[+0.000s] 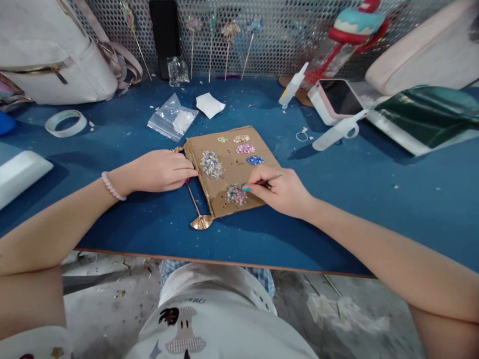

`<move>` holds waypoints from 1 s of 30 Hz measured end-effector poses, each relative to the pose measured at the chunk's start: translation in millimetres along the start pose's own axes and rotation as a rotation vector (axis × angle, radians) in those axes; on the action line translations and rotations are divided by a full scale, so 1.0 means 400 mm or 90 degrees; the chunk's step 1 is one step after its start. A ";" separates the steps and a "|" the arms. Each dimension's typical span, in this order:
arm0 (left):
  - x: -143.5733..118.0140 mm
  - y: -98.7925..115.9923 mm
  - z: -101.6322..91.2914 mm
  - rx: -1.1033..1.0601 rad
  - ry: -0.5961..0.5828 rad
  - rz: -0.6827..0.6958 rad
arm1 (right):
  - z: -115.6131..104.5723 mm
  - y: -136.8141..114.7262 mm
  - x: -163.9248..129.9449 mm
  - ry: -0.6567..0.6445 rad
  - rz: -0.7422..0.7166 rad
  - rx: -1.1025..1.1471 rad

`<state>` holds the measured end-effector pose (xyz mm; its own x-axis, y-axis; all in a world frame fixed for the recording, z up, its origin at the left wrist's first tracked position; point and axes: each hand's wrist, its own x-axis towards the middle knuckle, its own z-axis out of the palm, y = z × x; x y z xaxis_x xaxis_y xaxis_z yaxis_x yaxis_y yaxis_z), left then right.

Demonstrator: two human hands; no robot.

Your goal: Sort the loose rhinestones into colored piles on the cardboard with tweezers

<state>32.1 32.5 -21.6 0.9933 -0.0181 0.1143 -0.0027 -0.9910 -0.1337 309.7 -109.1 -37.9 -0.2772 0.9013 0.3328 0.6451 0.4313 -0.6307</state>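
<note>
My left hand [168,170] is closed at the left edge of a cardboard sheet [228,209], pinching a thin gold stick with a fan-shaped end [202,222] that hangs toward the table's front. Another bit of gold metal [177,149] shows behind the fingers. In my right hand [279,189] is a slim dark tool [265,183]; whether it is tweezers or a pick I cannot tell. Its fingertips are over a mixed-colour pile of sequins or beads [236,194]. A silvery pile [212,165], a blue pile [255,160] and a pink pile [245,148] also lie on the cardboard.
Behind the cardboard are a zip bag [172,117] and white paper [210,105]. Two glue bottles [294,87] [339,132] and a pink-white device [337,101] stand right. A tape roll [66,123] lies left. Decorated sticks [226,55] lean on the mesh wall.
</note>
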 end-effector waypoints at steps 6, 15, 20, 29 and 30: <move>0.001 0.000 0.003 0.005 0.006 0.009 | 0.005 0.000 0.000 -0.006 -0.006 -0.002; 0.001 0.000 0.000 0.001 -0.010 -0.003 | 0.010 0.003 0.000 -0.008 0.008 -0.002; 0.001 -0.001 0.002 0.003 0.013 0.013 | 0.011 0.003 0.001 -0.002 -0.004 -0.005; 0.000 -0.001 0.002 0.033 0.008 0.022 | 0.010 0.002 0.002 0.009 -0.032 -0.008; 0.000 -0.001 0.002 0.036 0.015 0.028 | 0.009 0.003 0.002 0.007 -0.031 -0.009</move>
<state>32.4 33.1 -22.3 0.9894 -0.0656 0.1295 -0.0397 -0.9802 -0.1939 307.5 -107.6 -40.9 -0.3009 0.8787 0.3706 0.6414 0.4741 -0.6032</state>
